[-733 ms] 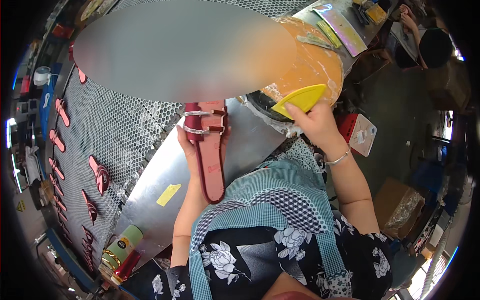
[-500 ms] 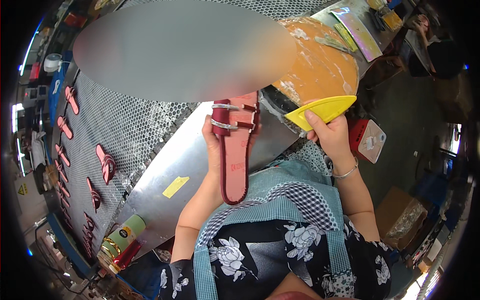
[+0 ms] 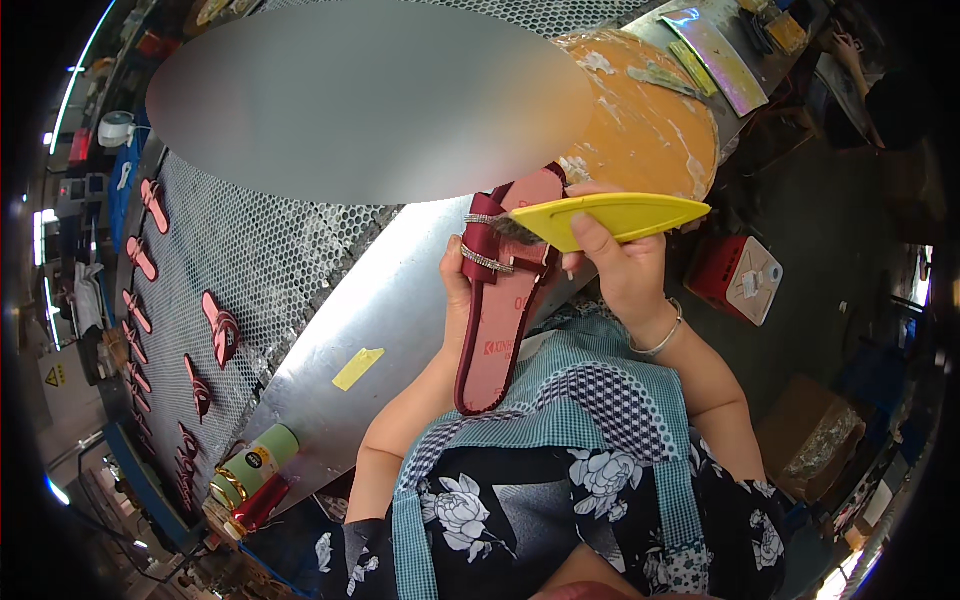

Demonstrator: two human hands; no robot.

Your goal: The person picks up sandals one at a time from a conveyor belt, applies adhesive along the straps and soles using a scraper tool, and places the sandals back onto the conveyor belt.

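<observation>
My left hand (image 3: 456, 300) is closed around the side of a pink slide sandal (image 3: 497, 350) with dark red edging and dark red straps trimmed with sparkling bands. The sandal is held up with its heel toward me, and its toe end runs up to a grey blurred patch. In my right hand (image 3: 620, 265) is a yellow-handled brush (image 3: 610, 218), thumb on top of the handle. Its dark bristles are at the sandal's straps, touching or nearly touching them. Part of the left fingers is hidden behind the sandal.
More pink sandals (image 3: 222, 330) stand along a honeycomb-patterned surface (image 3: 290, 250) at left. A metal table edge (image 3: 330, 340) bears a yellow tape piece (image 3: 358, 368). Nearby are a green cylinder (image 3: 262, 452), an orange smeared round surface (image 3: 650, 130) and a red-and-white box (image 3: 745, 283).
My right hand has brought the brush leftward from above the orange surface to the sandal's straps. The left hand has shifted the sandal slightly right and tilted it.
</observation>
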